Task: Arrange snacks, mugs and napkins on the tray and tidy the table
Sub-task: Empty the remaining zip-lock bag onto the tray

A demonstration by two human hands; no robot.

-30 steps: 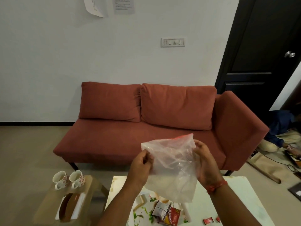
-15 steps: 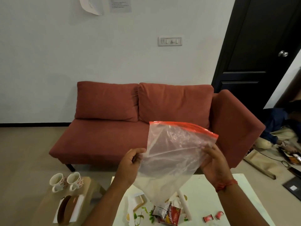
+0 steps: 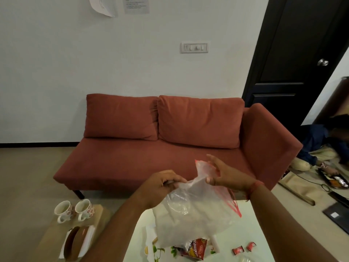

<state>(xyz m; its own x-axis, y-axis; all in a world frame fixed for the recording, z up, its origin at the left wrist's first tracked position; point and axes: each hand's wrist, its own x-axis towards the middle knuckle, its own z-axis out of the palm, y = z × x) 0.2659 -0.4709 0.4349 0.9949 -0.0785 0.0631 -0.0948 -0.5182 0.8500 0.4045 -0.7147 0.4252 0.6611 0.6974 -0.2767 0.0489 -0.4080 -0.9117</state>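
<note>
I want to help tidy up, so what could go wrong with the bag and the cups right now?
The clear zip bag hangs low over the red snack packet and might drag it across the white table. The two floral mugs stand near the far edge of the side table; a bump could tip them.

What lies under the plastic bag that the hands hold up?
Below the plastic bag, a red snack packet lies on the white table. The cloudy plastic hides the packet's top part.

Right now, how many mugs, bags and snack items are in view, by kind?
White floral ceramic mugs: 2
Clear plastic zip bag: 1
Red foil snack packet: 1
Small red wrapped sweets: 2
Total: 6
</note>
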